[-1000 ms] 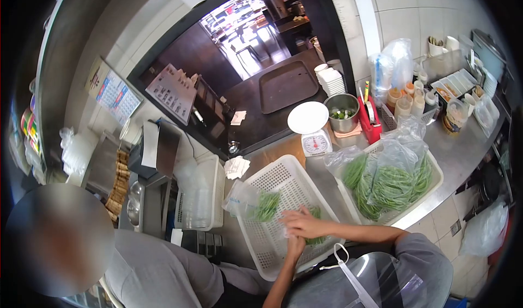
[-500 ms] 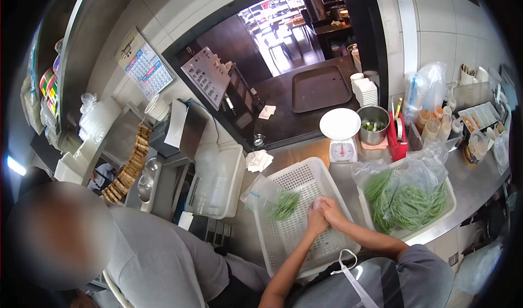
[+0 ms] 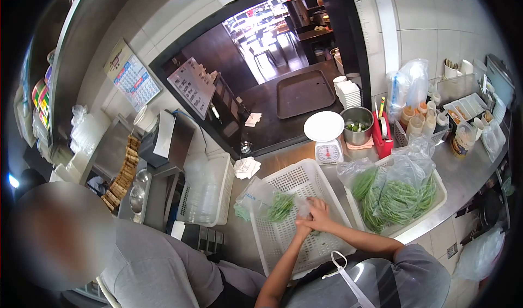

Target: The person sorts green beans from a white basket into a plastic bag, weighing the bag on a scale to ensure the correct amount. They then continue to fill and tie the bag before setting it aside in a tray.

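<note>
My left hand (image 3: 303, 229) and my right hand (image 3: 318, 215) are pressed together above a white perforated basket (image 3: 309, 176). Clear plastic, which looks like a small plastic bag (image 3: 301, 205), sticks out from between them; its lower part is hidden by my fingers. My right hand lies over the left, its fingers partly wrapped around. To the left of my hands, a clear bag of green beans (image 3: 281, 206) lies in the basket. On the right, a second white basket (image 3: 443, 196) holds a large heap of long green beans (image 3: 400, 199) under clear plastic.
Behind the baskets stand a dial scale (image 3: 328, 152) with a white pan, a metal pot (image 3: 358, 135) and a red tape dispenser (image 3: 383, 139). Clear plastic containers fill a bin (image 3: 222, 191) at left. A co-worker in a grey shirt (image 3: 163, 259) stands close on my left.
My hands have shifted slightly, and the right hand's fingers are more spread over the left. More of the clear plastic shows between them. The whole view has shifted a little.
</note>
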Motion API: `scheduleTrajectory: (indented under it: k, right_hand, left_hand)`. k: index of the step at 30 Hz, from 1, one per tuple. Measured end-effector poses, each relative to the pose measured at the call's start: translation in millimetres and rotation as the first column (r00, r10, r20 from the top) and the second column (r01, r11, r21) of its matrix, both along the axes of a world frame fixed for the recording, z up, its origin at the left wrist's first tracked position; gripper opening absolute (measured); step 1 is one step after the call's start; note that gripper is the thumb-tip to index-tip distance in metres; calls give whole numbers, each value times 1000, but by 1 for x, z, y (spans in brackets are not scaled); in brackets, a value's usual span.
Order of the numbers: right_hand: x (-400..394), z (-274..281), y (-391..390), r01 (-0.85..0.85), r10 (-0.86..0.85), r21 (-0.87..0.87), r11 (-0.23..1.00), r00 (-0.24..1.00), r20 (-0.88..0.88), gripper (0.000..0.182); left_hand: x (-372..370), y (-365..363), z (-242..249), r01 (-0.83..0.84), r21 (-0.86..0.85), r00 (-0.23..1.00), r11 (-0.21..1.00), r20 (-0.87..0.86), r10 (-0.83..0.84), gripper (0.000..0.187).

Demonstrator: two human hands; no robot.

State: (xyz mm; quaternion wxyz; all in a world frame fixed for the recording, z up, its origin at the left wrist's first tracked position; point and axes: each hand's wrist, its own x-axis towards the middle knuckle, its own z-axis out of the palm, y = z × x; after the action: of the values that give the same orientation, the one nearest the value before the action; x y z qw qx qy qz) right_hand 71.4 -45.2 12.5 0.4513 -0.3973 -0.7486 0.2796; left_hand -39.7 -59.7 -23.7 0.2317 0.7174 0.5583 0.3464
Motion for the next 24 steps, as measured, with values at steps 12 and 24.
scheduleTrajectory:
  k: [12,24]
  right_hand:
    - [-11,-11,32,40,-47,-69,997,993,-105,30]
    - [-18,6,34,-294,294,-19,956,956,-13,35]
  left_hand:
    - [18,-14,38,-255,197,954,947,209,213,27]
    - [-4,-15,50,-266,-62,944,962,184,273,36]
